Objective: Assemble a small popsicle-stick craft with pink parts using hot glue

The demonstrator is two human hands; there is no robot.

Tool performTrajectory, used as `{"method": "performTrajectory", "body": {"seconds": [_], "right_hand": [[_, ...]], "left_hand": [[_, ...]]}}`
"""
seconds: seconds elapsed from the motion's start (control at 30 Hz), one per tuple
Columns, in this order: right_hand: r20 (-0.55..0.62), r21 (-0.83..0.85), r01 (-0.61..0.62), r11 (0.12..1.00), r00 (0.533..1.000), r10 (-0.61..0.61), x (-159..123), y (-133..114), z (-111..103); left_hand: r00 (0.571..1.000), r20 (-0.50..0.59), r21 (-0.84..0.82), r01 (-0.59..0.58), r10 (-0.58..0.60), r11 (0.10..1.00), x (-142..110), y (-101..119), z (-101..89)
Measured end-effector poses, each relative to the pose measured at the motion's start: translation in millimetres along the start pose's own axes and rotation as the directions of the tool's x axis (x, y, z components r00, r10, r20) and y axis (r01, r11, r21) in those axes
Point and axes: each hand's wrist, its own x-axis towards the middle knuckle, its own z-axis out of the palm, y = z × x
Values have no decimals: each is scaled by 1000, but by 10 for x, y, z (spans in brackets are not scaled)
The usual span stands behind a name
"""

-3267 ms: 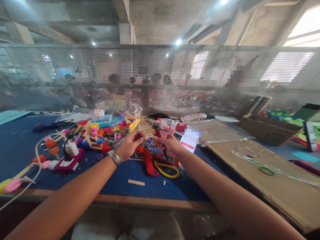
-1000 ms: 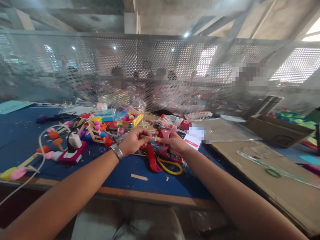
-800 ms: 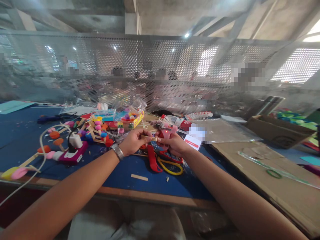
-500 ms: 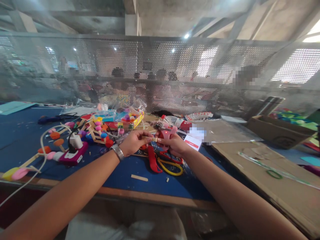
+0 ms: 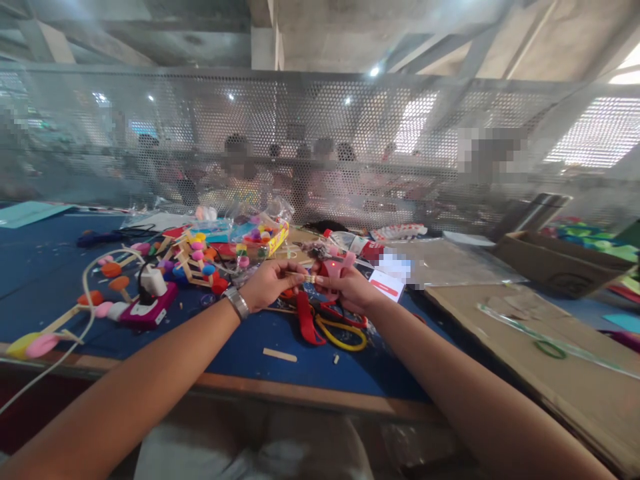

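My left hand (image 5: 267,287), with a metal watch (image 5: 236,303) on its wrist, pinches a small wooden craft stick (image 5: 295,274) over the table. My right hand (image 5: 353,292) is closed around a pink glue gun (image 5: 331,269) with a small red light lit on it. The fingertips of the right hand meet the stick's other end, close to the left fingers. Scissors with a yellow handle (image 5: 345,345) and a red-handled tool (image 5: 307,321) lie just below the hands. A loose craft stick (image 5: 280,355) rests nearer the table's front edge.
On the left stand a purple power strip (image 5: 150,310) with a white plug and a stick structure (image 5: 193,257) with coloured pompoms. A bottle (image 5: 367,249) and a lit phone (image 5: 386,285) lie beyond the right hand. Cardboard (image 5: 520,333) and an open box (image 5: 560,263) are at right.
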Motion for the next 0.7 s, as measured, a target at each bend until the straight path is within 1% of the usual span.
{"method": "performTrajectory", "body": {"seconds": [0.1,0.27,0.47,0.7], "right_hand": [[-2,-4,9,1000,1000,-9,-7,-11,7],[2,3,16,1000,1000,-16,-17,-25,23],[-6,28,22,999,1000,-21,-18,-25,37],[-26,40,24,999,999,-23,-22,-22,53]], "left_hand": [[1000,7,14,11,-11,1000,0,-20,-10],[1000,-6,44,-4,4,999,-3,-21,-11],[1000,-8,32,4,-4,999,-12,16,3],[1000,-10,32,-8,8,999,-7,-24,-8]]}}
